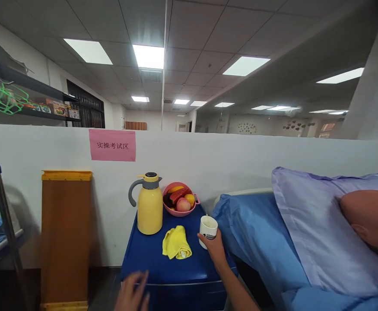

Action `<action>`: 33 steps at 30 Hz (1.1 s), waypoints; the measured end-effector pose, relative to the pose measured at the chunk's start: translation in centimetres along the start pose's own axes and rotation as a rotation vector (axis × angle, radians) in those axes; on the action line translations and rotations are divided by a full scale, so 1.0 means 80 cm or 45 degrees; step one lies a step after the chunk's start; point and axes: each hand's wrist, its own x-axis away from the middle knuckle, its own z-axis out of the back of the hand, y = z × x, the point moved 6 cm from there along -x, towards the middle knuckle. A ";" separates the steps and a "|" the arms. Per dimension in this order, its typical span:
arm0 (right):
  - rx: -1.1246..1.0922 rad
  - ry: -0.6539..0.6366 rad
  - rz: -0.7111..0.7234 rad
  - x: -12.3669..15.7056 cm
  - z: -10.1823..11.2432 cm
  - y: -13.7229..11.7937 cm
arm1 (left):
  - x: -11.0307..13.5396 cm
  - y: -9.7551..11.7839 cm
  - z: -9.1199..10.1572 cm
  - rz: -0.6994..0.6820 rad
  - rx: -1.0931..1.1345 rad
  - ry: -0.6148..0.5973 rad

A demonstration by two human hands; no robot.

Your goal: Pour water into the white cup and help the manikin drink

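My right hand (pixel 214 247) is wrapped round a white cup (pixel 208 229) standing at the right edge of a blue bedside cabinet (pixel 150 259). My left hand (pixel 133 293) hovers low at the cabinet's front edge, fingers spread and slightly blurred, holding nothing. A folded yellow cloth (pixel 176 243) lies on the cabinet top between the hands. Behind it stand a yellow thermos jug with a grey handle (pixel 149 204) and a pink bowl of fruit (pixel 179 199).
A bed with blue sheets (pixel 253 233) and a lilac pillow (pixel 308 220) lies to the right, a bald manikin head (pixel 370 220) resting on the pillow. A wooden board with yellow caps (pixel 65 237) leans on the white partition (pixel 208 155). An IV pole (pixel 1 203) stands left.
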 end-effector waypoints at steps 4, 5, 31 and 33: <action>0.030 -0.007 0.003 -0.002 0.002 -0.006 | -0.127 -0.022 0.102 0.183 0.112 0.375; 0.037 -0.009 0.006 -0.001 0.004 -0.010 | -0.163 -0.026 0.120 0.261 0.132 0.415; -0.166 0.074 -0.050 0.204 0.035 -0.142 | -0.354 0.052 0.173 0.349 -0.351 0.174; -0.174 0.088 -0.068 0.213 0.042 -0.152 | -0.364 0.083 0.200 0.217 -0.452 0.175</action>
